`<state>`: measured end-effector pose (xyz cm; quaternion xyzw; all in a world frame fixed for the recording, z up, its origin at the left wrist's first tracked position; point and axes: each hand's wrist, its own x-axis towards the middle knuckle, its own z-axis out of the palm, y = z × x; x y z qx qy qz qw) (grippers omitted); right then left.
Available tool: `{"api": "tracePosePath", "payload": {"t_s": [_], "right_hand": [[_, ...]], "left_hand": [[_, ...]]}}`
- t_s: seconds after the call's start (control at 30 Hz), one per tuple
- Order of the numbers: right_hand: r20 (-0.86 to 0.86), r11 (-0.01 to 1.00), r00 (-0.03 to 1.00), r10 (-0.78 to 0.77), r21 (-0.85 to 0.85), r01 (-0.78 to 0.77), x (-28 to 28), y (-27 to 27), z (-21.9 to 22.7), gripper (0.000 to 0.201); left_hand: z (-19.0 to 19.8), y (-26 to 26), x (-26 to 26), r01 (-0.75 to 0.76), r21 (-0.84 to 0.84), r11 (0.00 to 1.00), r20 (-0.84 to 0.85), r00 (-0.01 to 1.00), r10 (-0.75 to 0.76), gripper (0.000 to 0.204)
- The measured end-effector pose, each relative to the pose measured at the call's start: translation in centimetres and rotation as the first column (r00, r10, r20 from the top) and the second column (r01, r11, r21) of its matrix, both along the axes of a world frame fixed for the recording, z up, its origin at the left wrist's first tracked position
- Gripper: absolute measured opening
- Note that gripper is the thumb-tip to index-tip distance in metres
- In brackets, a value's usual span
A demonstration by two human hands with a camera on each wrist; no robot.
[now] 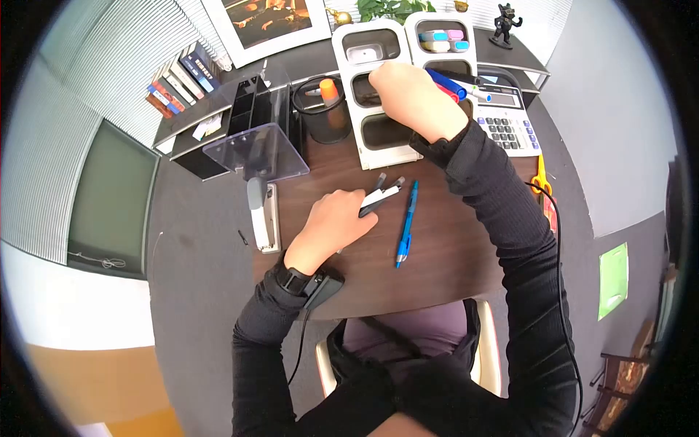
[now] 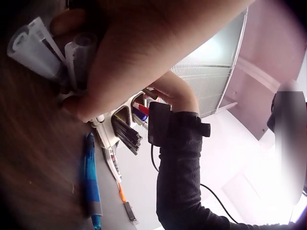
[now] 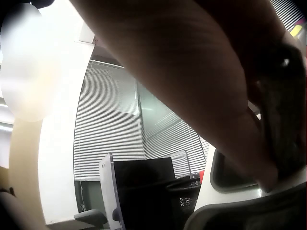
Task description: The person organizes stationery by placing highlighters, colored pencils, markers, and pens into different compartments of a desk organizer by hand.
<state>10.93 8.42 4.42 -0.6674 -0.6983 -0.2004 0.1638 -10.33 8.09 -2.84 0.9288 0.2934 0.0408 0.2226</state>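
Observation:
My left hand (image 1: 331,227) is low over the middle of the desk, gripping a few pens (image 1: 380,197) with white and dark barrels. Their translucent ends with clips (image 2: 38,52) stick out past the fingers in the left wrist view. A blue pen (image 1: 409,222) lies on the desk just right of that hand. My right hand (image 1: 419,100) reaches over the white organizer (image 1: 389,157), at its middle left compartment. In the right wrist view the thumb and fingers close on a dark, glossy object (image 3: 284,115); I cannot tell its kind.
Left of the organizer stand a mesh pen cup (image 1: 329,125) with an orange-capped item and a clear-fronted rack (image 1: 258,151). A stapler (image 1: 263,218) lies at the desk's left edge. To the right are a calculator (image 1: 507,135) and yellow scissors (image 1: 539,178); cables trail from both wrists.

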Motion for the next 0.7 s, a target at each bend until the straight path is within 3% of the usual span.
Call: {"api": "tracePosePath", "payload": {"t_s": [0.23, 0.3, 0.43, 0.57, 0.7], "right_hand": [[-0.192, 0.999, 0.981, 0.028, 0.028, -0.023, 0.5, -0.3, -1.2, 0.014], [-0.168, 0.986, 0.977, 0.130, 0.122, -0.110, 0.6, -0.7, -1.0, 0.013], [-0.206, 0.963, 0.961, 0.184, 0.233, -0.135, 0.9, -0.5, -1.6, 0.017], [-0.313, 0.979, 0.934, 0.172, 0.161, -0.126, 0.3, -1.2, -1.8, 0.021], [-0.229, 0.984, 0.965, 0.131, 0.149, -0.099, 0.7, -0.9, -2.3, 0.017]], "left_hand": [[0.2, 0.0, 0.0, 0.007, -0.020, 1.000, -0.006, 1.000, -0.007, 0.030], [0.5, 0.2, 0.1, 0.012, -0.015, 1.000, -0.011, 1.000, -0.013, 0.030], [0.3, 0.0, -0.1, 0.016, -0.024, 1.000, -0.001, 1.000, -0.016, 0.030], [0.4, 0.1, 0.0, 0.017, -0.013, 1.000, -0.002, 1.000, -0.017, 0.030], [0.3, 0.3, 0.2, 0.024, 0.005, 1.000, 0.011, 1.000, -0.024, 0.030]]}}
